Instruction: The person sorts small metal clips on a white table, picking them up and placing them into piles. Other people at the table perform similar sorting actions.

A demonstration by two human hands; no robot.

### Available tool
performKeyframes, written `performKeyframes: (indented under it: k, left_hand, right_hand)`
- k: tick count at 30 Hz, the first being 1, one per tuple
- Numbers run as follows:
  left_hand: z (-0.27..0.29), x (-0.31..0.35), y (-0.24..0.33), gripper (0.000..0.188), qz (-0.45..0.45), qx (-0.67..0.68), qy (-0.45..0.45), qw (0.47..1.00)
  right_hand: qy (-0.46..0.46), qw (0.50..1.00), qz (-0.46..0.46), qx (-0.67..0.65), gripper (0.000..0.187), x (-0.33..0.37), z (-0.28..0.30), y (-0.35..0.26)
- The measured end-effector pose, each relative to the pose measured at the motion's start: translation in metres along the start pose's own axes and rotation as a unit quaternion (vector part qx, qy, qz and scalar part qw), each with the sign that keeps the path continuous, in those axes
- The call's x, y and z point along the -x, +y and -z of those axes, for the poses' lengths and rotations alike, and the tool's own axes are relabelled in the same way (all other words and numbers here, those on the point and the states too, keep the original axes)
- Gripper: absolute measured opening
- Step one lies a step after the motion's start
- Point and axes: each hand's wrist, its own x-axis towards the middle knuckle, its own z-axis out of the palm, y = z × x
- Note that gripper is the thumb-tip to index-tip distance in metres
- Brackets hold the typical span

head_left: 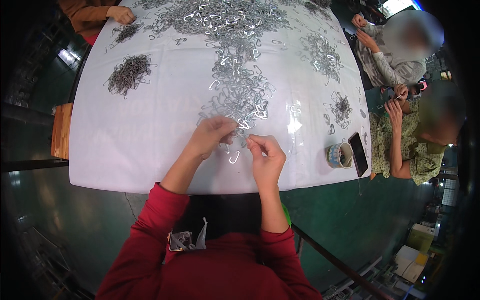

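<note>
My left hand (215,135) is closed, thumb against bent fingers, at the near end of a strip of loose silver metal hooks (237,95). What it holds, if anything, blends into the hooks behind it. Close by on the right, my right hand (267,154) pinches thumb and forefinger together; anything between them is too small to make out. The fingertips of both hands almost meet. A single J-shaped metal hook (234,157) lies on the white tabletop (145,150) just below them.
A large hook heap (215,17) covers the far middle. A dark pile of thin wire pieces (131,74) lies left. Smaller hook piles (322,57), a cup (339,155) and a black phone (358,154) are right. Co-workers' hands (121,15) (395,107) work along the sides.
</note>
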Motion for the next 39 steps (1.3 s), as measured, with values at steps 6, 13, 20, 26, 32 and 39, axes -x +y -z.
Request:
performKeyframes:
  k: [6,13,20,26,32,39]
  left_hand:
    - [-0.018,0.006,-0.011,0.017,0.001,0.051,0.071,0.996]
    - [-0.02,0.004,-0.017,0.014,-0.007,0.117,0.11,0.987]
    - [-0.02,-0.001,-0.015,0.017,-0.062,0.045,0.097,0.992]
    - [-0.016,0.0,-0.011,0.021,-0.03,-0.019,0.081,0.996]
    - [-0.003,0.009,-0.007,0.012,-0.05,-0.121,0.066,0.989]
    - [0.046,-0.004,0.007,0.028,-0.352,-0.588,0.123,0.717]
  right_hand:
    - [0.017,0.991,0.087,0.098,0.012,0.0,-0.003,0.002]
    - [0.004,0.986,0.118,0.117,0.012,0.0,-0.004,0.005]
    - [0.01,0.983,0.112,0.143,0.011,0.003,-0.004,0.006]
    - [0.031,0.989,0.085,0.12,0.009,0.001,-0.005,0.013]
    - [-0.017,0.998,-0.039,0.052,0.014,-0.008,-0.004,0.022]
    - [-0.057,0.958,0.06,0.274,0.035,-0.04,-0.009,0.047]
